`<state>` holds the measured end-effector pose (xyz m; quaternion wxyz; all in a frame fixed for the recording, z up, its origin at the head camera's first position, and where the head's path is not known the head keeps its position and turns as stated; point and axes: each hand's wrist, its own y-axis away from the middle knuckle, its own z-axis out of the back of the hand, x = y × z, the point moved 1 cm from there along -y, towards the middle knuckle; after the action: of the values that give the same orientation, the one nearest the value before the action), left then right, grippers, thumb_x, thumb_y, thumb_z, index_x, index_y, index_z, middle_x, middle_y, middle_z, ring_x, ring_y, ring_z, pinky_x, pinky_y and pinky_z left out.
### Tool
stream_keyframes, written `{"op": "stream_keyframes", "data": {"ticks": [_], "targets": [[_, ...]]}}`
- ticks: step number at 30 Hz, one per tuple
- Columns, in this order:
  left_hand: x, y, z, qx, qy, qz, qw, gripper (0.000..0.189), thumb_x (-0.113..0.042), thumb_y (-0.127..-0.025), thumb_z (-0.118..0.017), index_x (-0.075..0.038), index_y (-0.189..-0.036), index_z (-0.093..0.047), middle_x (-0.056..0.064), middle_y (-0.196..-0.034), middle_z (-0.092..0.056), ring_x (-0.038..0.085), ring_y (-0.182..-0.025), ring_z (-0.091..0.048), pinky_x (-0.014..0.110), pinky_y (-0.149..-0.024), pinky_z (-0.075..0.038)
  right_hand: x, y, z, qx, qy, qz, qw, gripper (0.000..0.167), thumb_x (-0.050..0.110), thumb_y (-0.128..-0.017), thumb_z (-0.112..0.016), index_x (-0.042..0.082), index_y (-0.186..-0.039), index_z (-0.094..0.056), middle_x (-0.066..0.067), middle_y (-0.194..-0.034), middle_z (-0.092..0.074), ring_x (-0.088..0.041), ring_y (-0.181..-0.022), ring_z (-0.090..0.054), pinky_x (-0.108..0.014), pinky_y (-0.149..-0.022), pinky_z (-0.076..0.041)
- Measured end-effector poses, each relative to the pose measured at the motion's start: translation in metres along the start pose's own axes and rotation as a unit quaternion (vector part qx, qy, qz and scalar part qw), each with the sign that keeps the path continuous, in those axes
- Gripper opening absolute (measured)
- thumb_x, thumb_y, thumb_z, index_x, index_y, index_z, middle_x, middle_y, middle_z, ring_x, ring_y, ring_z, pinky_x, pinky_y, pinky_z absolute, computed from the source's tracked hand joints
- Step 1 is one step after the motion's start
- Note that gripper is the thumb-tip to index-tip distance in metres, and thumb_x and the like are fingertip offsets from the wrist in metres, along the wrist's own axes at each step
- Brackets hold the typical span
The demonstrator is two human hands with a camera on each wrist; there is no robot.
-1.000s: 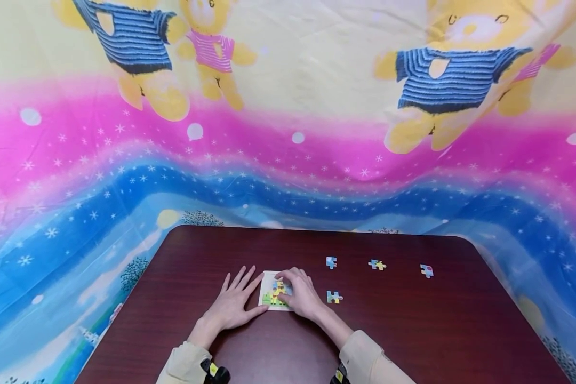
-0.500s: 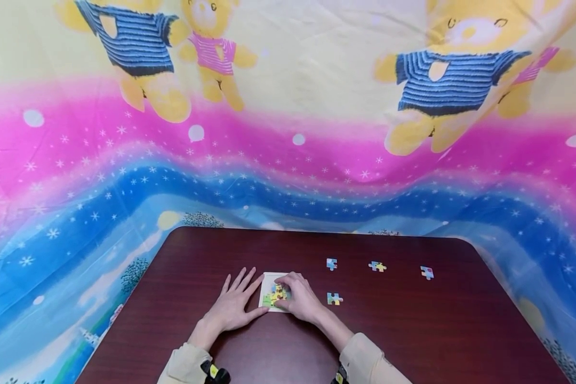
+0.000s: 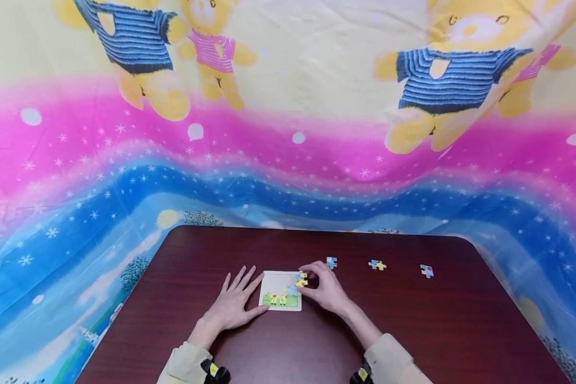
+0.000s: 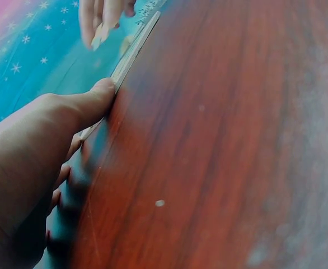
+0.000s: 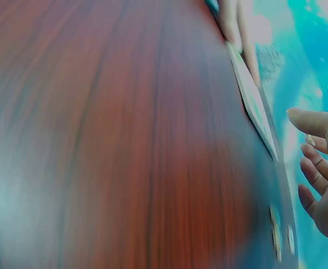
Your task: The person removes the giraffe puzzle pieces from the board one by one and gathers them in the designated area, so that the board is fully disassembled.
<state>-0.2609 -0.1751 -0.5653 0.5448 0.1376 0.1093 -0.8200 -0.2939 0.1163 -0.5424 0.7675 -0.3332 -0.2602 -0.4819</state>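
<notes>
A small square puzzle board (image 3: 274,281) with a pale frame lies on the table. Pieces with green ground and yellow animal legs fill its lower part; its upper left is bare and pale. My left hand (image 3: 231,306) lies flat with fingers spread, thumb and forefinger touching the board's left side. In the left wrist view the thumb (image 4: 91,103) presses its edge. My right hand (image 3: 327,288) pinches a yellow and blue jigsaw piece (image 3: 302,279) between thumb and fingers, raised over the board's upper right. In the right wrist view, most of that piece is hidden.
Three loose jigsaw pieces lie toward the back right: one blue (image 3: 332,262), one blue and yellow (image 3: 377,265), one blue and pink (image 3: 426,271). The dark wooden table (image 3: 413,330) ends before a printed cloth backdrop (image 3: 288,176).
My right hand has lifted the yellow and blue piece off the board's middle and moved right. It now covers the spot where a loose piece lay. The left hand has stayed put.
</notes>
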Motion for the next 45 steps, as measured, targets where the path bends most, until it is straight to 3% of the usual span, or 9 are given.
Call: {"op": "stream_keyframes", "data": {"ticks": [7,13,17,19,23,28,39,45], "targets": [[0.000,0.001,-0.002,-0.003,0.006,-0.001,1.0000,0.090,-0.067,-0.102,-0.064,-0.019,-0.173,-0.037,0.015,-0.183,-0.028,0.045,-0.171,-0.021,0.076,-0.133,-0.016,-0.040,0.023,0.047,-0.010,0.009,-0.041,0.9991,0.047,0.009,-0.090,-0.092,0.002,-0.134,-0.075,-0.012,-0.129,-0.069,-0.025,-0.112,-0.067,-0.035,-0.095,-0.058],[0.000,0.000,-0.003,-0.002,0.006,0.001,1.0000,0.090,-0.068,-0.102,-0.063,-0.020,-0.174,-0.036,0.015,-0.183,-0.028,0.044,-0.172,-0.020,0.075,-0.134,-0.015,-0.068,0.048,0.087,-0.030,0.046,-0.028,0.9981,0.044,0.011,-0.090,-0.091,0.003,-0.131,-0.076,-0.012,-0.127,-0.071,-0.030,-0.112,-0.069,-0.044,-0.097,-0.060],[-0.001,0.000,-0.002,-0.003,0.005,-0.001,1.0000,0.090,-0.068,-0.102,-0.063,-0.020,-0.174,-0.037,0.015,-0.183,-0.028,0.045,-0.171,-0.020,0.076,-0.134,-0.016,-0.082,0.064,0.107,-0.041,0.079,-0.011,0.9960,0.042,0.010,-0.090,-0.091,0.004,-0.128,-0.077,-0.013,-0.131,-0.072,-0.037,-0.120,-0.069,-0.056,-0.100,-0.059],[-0.001,0.000,-0.001,-0.004,0.005,0.000,1.0000,0.090,-0.068,-0.102,-0.063,-0.019,-0.173,-0.037,0.015,-0.183,-0.028,0.045,-0.171,-0.021,0.076,-0.134,-0.016,-0.088,0.070,0.115,-0.047,0.094,-0.002,0.9945,0.041,0.008,-0.089,-0.092,0.004,-0.127,-0.077,-0.015,-0.132,-0.072,-0.040,-0.123,-0.068,-0.056,-0.100,-0.058],[-0.001,0.000,-0.001,-0.008,0.003,-0.002,1.0000,0.090,-0.068,-0.102,-0.063,-0.019,-0.173,-0.037,0.016,-0.183,-0.029,0.045,-0.171,-0.021,0.076,-0.133,-0.016,-0.099,0.082,0.124,-0.052,0.118,-0.003,0.9916,0.042,0.008,-0.088,-0.092,0.004,-0.127,-0.078,-0.018,-0.136,-0.072,-0.043,-0.128,-0.068,-0.051,-0.100,-0.059],[0.000,0.000,-0.003,-0.016,0.003,-0.007,0.9999,0.090,-0.066,-0.102,-0.065,-0.017,-0.173,-0.039,0.017,-0.182,-0.031,0.046,-0.170,-0.024,0.077,-0.132,-0.018,-0.106,0.093,0.131,-0.041,0.116,-0.031,0.9920,0.042,0.012,-0.090,-0.091,0.006,-0.130,-0.078,-0.021,-0.147,-0.068,-0.047,-0.137,-0.063,-0.056,-0.102,-0.058],[0.000,0.000,-0.003,-0.028,0.022,-0.021,0.9992,0.090,-0.064,-0.100,-0.068,-0.014,-0.171,-0.043,0.019,-0.180,-0.034,0.049,-0.168,-0.026,0.079,-0.130,-0.018,-0.111,0.098,0.134,-0.032,0.113,-0.040,0.9922,0.047,0.018,-0.092,-0.090,0.009,-0.136,-0.077,-0.019,-0.151,-0.066,-0.047,-0.141,-0.060,-0.047,-0.105,-0.057],[0.000,0.001,-0.002,-0.010,0.011,-0.009,0.9998,0.090,-0.067,-0.101,-0.065,-0.018,-0.173,-0.039,0.016,-0.182,-0.030,0.046,-0.171,-0.022,0.077,-0.132,-0.016,-0.100,0.091,0.134,-0.057,0.118,-0.037,0.9907,0.051,0.014,-0.092,-0.090,0.005,-0.140,-0.073,-0.018,-0.142,-0.070,-0.044,-0.133,-0.066,-0.059,-0.104,-0.056]]}}
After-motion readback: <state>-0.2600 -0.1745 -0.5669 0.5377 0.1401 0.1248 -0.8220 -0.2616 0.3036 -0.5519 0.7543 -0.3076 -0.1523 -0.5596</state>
